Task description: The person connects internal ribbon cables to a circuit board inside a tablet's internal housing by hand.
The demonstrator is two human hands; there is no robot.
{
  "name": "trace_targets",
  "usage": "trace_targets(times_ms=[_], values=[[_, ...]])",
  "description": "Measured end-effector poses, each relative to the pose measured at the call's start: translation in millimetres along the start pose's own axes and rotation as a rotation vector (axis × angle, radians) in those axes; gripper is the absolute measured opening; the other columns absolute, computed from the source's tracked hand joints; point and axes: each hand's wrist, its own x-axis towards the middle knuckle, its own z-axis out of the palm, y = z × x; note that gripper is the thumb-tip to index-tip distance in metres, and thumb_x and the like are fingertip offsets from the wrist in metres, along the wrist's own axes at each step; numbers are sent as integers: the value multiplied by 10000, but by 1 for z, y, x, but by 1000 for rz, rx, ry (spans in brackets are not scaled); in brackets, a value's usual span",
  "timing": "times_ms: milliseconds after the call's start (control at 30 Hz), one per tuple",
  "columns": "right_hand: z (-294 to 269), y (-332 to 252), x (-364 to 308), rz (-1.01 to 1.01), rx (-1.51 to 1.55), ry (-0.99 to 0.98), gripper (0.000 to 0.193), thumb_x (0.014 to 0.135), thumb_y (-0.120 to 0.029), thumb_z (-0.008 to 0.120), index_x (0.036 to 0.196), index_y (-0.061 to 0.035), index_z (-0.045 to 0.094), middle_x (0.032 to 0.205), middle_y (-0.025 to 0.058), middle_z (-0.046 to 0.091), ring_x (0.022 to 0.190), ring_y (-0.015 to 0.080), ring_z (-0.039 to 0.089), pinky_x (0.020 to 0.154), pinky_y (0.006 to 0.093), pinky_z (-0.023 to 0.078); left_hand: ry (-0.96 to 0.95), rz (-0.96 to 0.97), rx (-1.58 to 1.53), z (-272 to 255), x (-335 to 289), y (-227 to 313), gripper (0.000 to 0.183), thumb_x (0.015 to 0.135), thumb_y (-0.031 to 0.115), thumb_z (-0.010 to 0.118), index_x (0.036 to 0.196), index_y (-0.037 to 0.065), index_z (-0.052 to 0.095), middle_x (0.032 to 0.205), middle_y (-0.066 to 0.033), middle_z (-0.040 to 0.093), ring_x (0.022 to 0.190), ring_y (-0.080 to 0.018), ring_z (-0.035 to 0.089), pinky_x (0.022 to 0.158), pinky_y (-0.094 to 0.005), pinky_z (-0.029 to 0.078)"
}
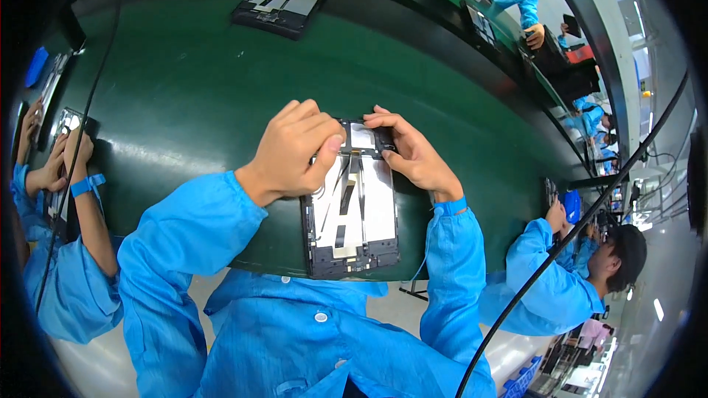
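An opened tablet (pixel 377 210) lies in front of me at the table's near edge, its silvery inside, dark ribbon cables and black frame facing up. My left hand (pixel 299 149) is closed over its upper left corner. The fingers are curled and the thumb is pressed against them; whatever they pinch is hidden. At the upper right corner, my right hand (pixel 419 158) grips the tablet's edge, with the thumb on the near side of the corner and the fingers along the top.
Another opened tablet (pixel 286 0) rests at the far side of the green table (pixel 184 81). Co-workers' hands (pixel 55 166) work at the left, and another person (pixel 575 273) sits at the right. A black cable (pixel 516 298) hangs across the right side. Beyond a dark rail (pixel 472 29) are more devices.
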Motion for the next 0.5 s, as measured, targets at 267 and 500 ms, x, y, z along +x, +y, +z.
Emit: trace_targets(times_ms=[267,500], values=[[11,-12,0,-20,-144,84,627,835,49,570,1448,-46,662,1618,184,566,1640,389,392,1363,507,267,-54,19,-35,-21,-12,-10,218,1029,159,608,865,52,704,821,-80,680,773,-296,570,728,-443,436],[38,-27,-9,-155,-659,393,531,790,-1,616,1295,-66,768,1527,193,631,1530,438,498,1290,555,378,-19,109,-66,-22,-12,-14,243,971,151,695,748,55,673,714,-66,638,756,-281,560,714,-437,447]])
